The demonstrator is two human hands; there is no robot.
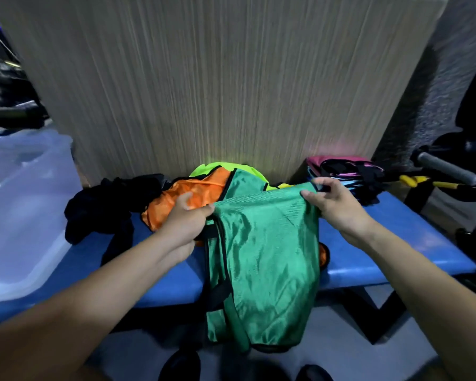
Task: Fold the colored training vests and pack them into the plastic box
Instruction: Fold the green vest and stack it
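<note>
Both hands have a grip on the green vest [261, 259]: left hand [186, 220] bunches one top corner, right hand [337, 206] pinches the other. It hangs over the front edge of the blue bench [412, 243]. Behind it sit an orange vest [201, 189] and a neon yellow one [217, 166]. The clear plastic box [19, 215] is on the bench's left end.

Dim overall, lit from above and in front. Sheen on the green vest [261, 251] and soft glare on the plastic box [19, 215]. Motion blur streaking the wood panel [204, 78]; edges bowed by wide-angle distortion, corners sunk in shadow.
</note>
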